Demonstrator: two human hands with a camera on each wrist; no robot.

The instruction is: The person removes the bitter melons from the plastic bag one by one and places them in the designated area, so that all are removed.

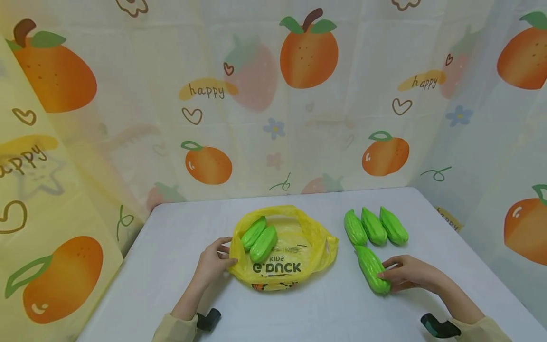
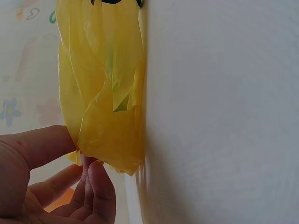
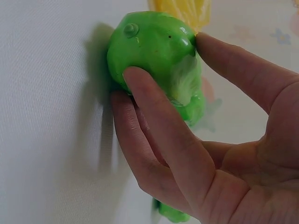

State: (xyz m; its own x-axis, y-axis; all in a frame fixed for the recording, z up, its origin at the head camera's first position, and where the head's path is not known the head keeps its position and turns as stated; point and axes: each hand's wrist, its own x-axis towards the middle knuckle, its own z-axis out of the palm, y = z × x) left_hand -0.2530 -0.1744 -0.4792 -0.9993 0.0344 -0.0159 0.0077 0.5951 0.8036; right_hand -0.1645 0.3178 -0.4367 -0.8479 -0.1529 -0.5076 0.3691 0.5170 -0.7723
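A yellow plastic bag (image 1: 318,266) with "G.DUCK KIDS" lettering lies with its mouth spread on the table. Two glossy green bitter melons (image 1: 263,243) rest in its left part. At the bag's left rim, my left hand (image 1: 212,260) pinches the plastic, as the left wrist view also shows. Over on the right, my right hand (image 1: 410,273) holds the near end of another bitter melon (image 1: 371,268), thumb on one side and fingers on the other. This bitter melon (image 3: 152,51) fills the upper middle of the right wrist view and appears to lie on the table.
Three more bitter melons (image 1: 374,226) lie side by side just beyond the held one. A white cloth covers the table (image 1: 171,247). Behind and at both sides hang printed curtains (image 1: 256,156) with oranges and "happy" lettering.
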